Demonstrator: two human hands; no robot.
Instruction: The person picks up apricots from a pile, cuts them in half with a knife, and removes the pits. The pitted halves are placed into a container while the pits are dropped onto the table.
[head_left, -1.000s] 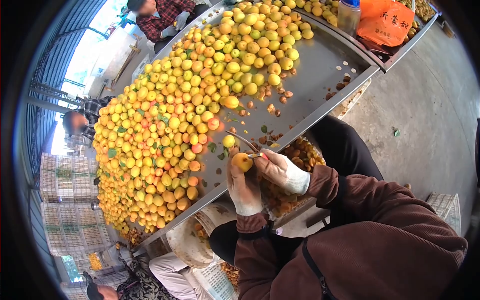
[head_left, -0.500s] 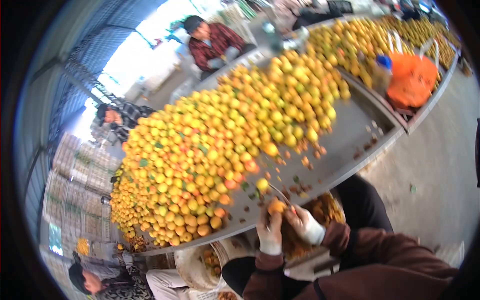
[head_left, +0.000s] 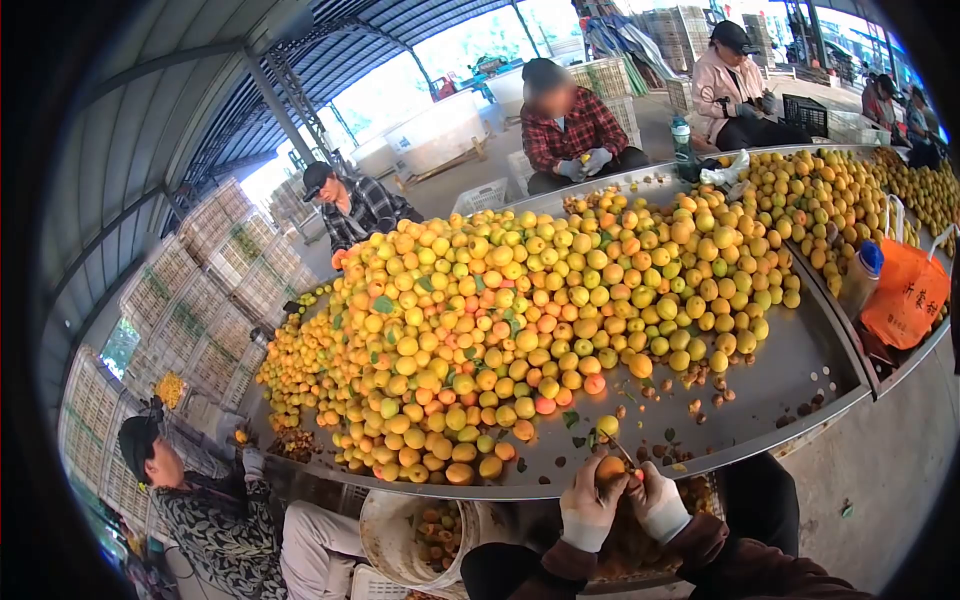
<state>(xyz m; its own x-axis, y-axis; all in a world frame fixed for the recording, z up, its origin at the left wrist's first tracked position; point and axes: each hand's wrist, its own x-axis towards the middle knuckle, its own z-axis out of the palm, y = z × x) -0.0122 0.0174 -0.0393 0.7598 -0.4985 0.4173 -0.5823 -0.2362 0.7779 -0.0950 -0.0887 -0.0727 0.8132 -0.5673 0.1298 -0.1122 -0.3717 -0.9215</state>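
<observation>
Currently gripping an orange-yellow fruit [head_left: 609, 469] in curled left hand [head_left: 587, 507], pinching a thin tool [head_left: 624, 451] in bunched right hand [head_left: 658, 504], near heaped fruit [head_left: 530, 310] on the bench [head_left: 765, 388].

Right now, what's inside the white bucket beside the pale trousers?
The bucket holds a heap of orange and greenish fruit. Whatever lies beneath its top layer is covered, including the bottom.

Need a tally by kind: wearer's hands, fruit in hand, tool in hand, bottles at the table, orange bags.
Hands: 2 (left hand, right hand)
Held fruit: 1
Thin tool: 1
Bottles: 2 (blue-capped bottle, teal bottle)
Orange bag: 1
Total: 7
</observation>
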